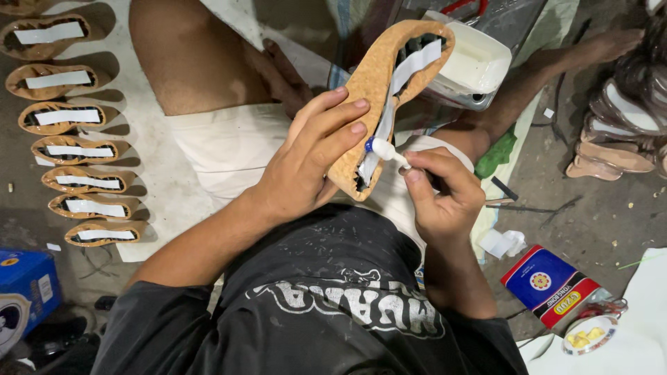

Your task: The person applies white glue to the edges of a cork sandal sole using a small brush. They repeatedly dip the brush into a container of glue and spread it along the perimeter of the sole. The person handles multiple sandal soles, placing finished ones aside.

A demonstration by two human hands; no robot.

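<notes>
Seated on a dusty concrete floor [590, 208], a person's left hand [306, 163] wrapped its fingers around a cork shoe sole [372, 83] held over the lap, while the right hand [441, 191] pinched a small white glue tube [385, 151] against the sole's white strip. Beyond, finished soles [66, 118] lay in a row on a pale sheet [149, 173].

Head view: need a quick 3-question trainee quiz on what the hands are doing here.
1. True or false: the left hand grips the cork-coloured sole.
2. The right hand holds: A) a brush B) a small white tube C) scissors
3. Fill in: the finished soles lie in a row on the person's ____ side.

Key: 1 true; 2 B; 3 left.
</notes>
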